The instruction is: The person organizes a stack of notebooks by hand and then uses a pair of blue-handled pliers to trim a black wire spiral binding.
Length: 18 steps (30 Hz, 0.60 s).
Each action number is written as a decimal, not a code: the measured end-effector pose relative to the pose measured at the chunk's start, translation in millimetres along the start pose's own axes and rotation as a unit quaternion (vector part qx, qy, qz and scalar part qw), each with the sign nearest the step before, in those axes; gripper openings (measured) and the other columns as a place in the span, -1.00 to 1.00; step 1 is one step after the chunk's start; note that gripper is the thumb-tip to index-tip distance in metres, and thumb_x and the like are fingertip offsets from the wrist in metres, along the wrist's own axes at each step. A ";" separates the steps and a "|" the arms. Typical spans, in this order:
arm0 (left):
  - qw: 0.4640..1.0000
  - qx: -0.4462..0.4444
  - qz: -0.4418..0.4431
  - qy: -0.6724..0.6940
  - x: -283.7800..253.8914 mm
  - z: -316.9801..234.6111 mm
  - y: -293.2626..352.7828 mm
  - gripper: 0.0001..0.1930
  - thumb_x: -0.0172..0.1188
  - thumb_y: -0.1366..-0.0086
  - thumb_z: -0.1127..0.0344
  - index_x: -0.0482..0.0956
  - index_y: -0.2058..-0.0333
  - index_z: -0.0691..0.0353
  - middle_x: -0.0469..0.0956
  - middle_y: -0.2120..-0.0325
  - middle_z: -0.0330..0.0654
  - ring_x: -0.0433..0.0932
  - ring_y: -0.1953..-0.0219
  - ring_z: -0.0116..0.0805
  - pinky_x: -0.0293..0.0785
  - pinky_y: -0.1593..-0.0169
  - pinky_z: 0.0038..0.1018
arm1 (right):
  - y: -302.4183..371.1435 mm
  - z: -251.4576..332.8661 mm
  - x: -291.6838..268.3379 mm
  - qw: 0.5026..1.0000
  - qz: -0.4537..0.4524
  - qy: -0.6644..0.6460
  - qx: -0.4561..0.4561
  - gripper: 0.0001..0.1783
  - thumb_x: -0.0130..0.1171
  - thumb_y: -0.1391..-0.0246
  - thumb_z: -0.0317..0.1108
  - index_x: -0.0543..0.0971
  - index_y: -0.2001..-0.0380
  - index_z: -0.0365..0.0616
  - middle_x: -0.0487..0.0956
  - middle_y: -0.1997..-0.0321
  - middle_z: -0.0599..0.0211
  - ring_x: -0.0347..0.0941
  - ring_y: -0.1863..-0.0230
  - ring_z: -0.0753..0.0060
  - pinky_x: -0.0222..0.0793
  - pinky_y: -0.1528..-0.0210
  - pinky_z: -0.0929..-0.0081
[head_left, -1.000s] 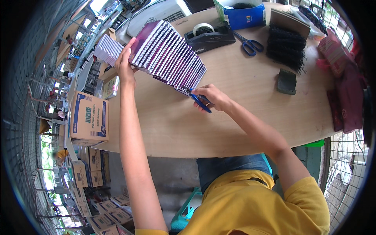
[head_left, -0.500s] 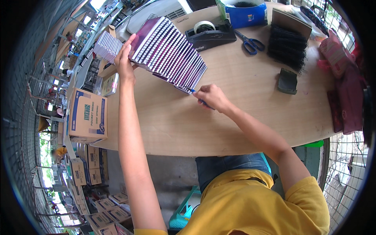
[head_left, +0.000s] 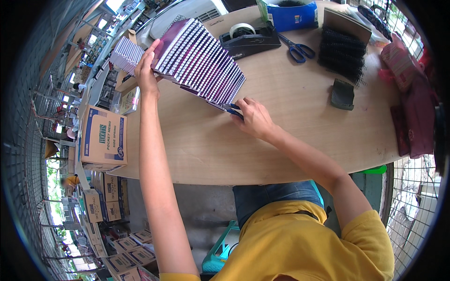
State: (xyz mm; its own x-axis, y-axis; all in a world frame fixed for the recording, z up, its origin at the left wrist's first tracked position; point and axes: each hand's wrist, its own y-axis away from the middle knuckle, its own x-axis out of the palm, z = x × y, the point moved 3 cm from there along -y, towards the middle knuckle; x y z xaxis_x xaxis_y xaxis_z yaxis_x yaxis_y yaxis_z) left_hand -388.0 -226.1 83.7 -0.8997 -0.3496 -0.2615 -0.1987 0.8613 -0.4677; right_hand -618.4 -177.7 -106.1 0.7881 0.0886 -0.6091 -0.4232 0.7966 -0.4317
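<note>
A tall stack of spiral notebooks [head_left: 199,63] with purple covers and pale wire bindings leans across the table's far left part. Against its left end my left hand [head_left: 147,72] is closed, fingers along the side and part of the thumb hidden. At the stack's near right corner, my right hand [head_left: 253,116] grips small blue-handled pliers [head_left: 234,110]. Their handles are spread apart within my fingers. The pliers' tip meets the lowest bindings, though its exact contact is too small to make out.
Beyond the stack stand a black tape dispenser [head_left: 251,41], blue scissors [head_left: 298,50] and a blue box [head_left: 293,16]. Black wire spirals [head_left: 342,56] and a dark green block [head_left: 342,95] lie to the right. A cardboard carton [head_left: 104,138] sits at the left, a maroon bag [head_left: 415,124] at the right edge.
My right hand has turned, and the pliers' handles now show spread instead of together. The pliers stay by the stack's near corner. My left hand keeps its hold on the stack.
</note>
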 end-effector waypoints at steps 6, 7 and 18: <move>1.000 -0.002 -0.002 -0.005 -0.3 -1.8 2.1 -0.53 -0.11 -0.31 0.15 0.43 -0.14 0.20 0.53 0.05 -0.17 0.58 0.17 -0.50 0.63 0.24 -0.53 | -7.5 -10.9 1.3 0.720 0.202 -0.509 0.426 -0.60 0.14 -0.07 -0.20 0.49 0.26 -0.42 0.56 0.48 -0.04 0.51 0.45 -0.01 0.48 0.29 0.22; 1.000 -0.011 -0.013 -0.007 -0.5 -1.7 1.9 -0.53 -0.11 -0.31 0.15 0.43 -0.13 0.20 0.53 0.05 -0.18 0.58 0.17 -0.50 0.63 0.24 -0.53 | -7.8 -9.9 1.5 0.760 0.202 -0.467 0.404 -0.56 0.18 -0.05 -0.16 0.49 0.26 -0.42 0.56 0.46 -0.03 0.52 0.41 -0.04 0.46 0.25 0.20; 0.997 -0.040 -0.020 0.055 3.0 -6.9 11.1 -0.60 -0.05 -0.32 0.26 0.50 -0.06 0.30 0.50 -0.03 -0.09 0.50 0.00 -0.39 0.45 -0.03 -0.53 | 13.3 6.5 -3.2 0.999 -0.021 0.029 0.017 -0.63 0.26 0.09 -0.20 0.48 0.31 -0.28 0.51 0.32 -0.01 0.50 0.26 -0.01 0.42 0.21 0.09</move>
State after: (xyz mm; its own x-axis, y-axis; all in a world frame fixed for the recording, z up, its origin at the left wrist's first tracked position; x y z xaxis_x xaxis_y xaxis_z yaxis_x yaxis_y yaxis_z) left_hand -395.6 -215.1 83.6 -0.9266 -0.3461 -0.1470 -0.2626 0.8754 -0.4058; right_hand -623.7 -163.5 -105.6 0.7772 0.0203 -0.6289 -0.3736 0.8192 -0.4352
